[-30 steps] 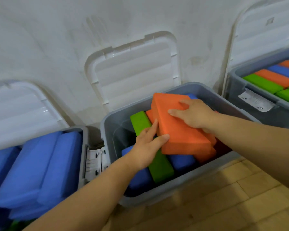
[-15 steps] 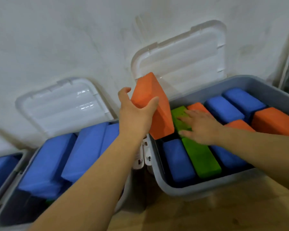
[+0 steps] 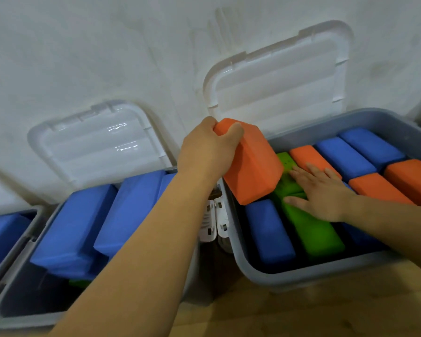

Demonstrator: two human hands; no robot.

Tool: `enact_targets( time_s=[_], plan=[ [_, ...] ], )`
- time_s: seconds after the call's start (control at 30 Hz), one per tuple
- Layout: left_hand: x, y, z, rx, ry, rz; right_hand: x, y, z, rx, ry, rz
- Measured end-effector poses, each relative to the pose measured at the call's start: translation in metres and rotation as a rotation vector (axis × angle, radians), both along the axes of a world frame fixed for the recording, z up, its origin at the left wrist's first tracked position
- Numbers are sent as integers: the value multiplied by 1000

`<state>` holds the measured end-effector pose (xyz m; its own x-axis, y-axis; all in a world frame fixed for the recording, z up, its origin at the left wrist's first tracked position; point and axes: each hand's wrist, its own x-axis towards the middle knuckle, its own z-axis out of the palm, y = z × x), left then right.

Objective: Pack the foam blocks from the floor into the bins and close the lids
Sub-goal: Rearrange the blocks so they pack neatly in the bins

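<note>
currently, head view: right bin [image 3: 301,279] nearly full, left bin [image 3: 22,323] part full
left hand [image 3: 204,152]: clamped on orange block [image 3: 253,171], held over the right bin's left edge
right hand [image 3: 326,193]: fingers apart, flat on green block [image 3: 314,229]
left to do: likely seat the orange block, close right lid [image 3: 277,76] and left lid [image 3: 95,142]

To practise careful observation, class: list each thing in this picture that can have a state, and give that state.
Left hand: grips tilted orange foam block, lifted.
Right hand: flat on long green foam block.
Right grey plastic bin: open, partly filled.
Right bin's white plastic lid: raised against wall.
Middle grey plastic bin: open, blue foam blocks piled askew.
Middle bin's white plastic lid: raised.
</note>
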<state>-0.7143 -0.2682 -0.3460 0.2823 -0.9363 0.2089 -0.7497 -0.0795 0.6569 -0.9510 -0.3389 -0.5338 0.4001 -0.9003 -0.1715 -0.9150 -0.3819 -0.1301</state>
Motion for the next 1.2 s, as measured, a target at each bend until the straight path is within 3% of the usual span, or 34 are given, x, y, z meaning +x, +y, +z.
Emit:
enact_targets(
  time_s=[0.23,0.33,0.47,0.6,0.87,1.0,1.2],
  plan=[
    [-10,-5,4,-3,-107,12,8,5,3,-29,-51,22],
    [-14,-5,-1,-36,33,23,12,5,2,-39,-36,31],
    [-15,-5,-11,42,144,-133,9,3,2,-52,-35,42],
    [-10,-4,-7,100,13,-225,9,4,6,-47,-30,42],
    [-15,-8,-9,151,-298,-91,11,5,4,-45,-4,23],
    [-13,-19,-32,267,-223,-25,11,6,3,-39,-2,32],
    [-6,-40,-48,333,-62,-111,6,1,1,-74,3,48]
  ],
)
